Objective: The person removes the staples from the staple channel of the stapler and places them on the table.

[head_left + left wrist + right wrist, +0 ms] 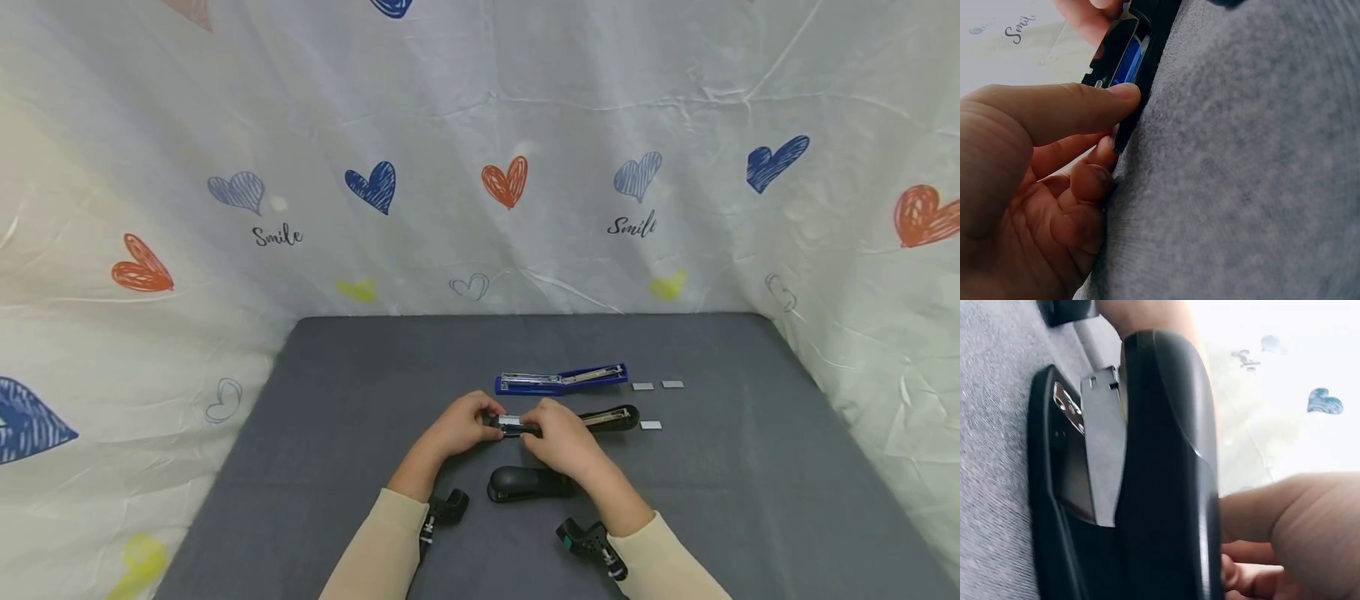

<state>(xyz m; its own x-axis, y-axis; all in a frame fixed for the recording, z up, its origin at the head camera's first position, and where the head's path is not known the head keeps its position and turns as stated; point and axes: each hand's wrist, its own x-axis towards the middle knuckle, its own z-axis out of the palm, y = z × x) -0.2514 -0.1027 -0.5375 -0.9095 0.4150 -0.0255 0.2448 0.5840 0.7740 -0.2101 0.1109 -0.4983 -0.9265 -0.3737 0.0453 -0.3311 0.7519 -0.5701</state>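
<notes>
A black stapler (617, 418) lies opened out flat on the table, its right half showing the metal inside. My left hand (459, 429) pinches its left end between thumb and fingers; the left wrist view shows the thumb across the stapler's black edge. My right hand (564, 442) grips the stapler's middle, thumb on the near side and a finger on the far side, and covers part of it. Nearer to me, a second black stapler (525, 483) lies closed up, with its metal nose (1102, 450) visible in the right wrist view.
Behind the hands lies an opened blue stapler (528, 384). To the right are small pale staple strips (642, 386), (651, 425) and a further strip (672, 384). A grey cloth covers the table (360, 358); a white curtain (450, 100) with printed hearts hangs behind it.
</notes>
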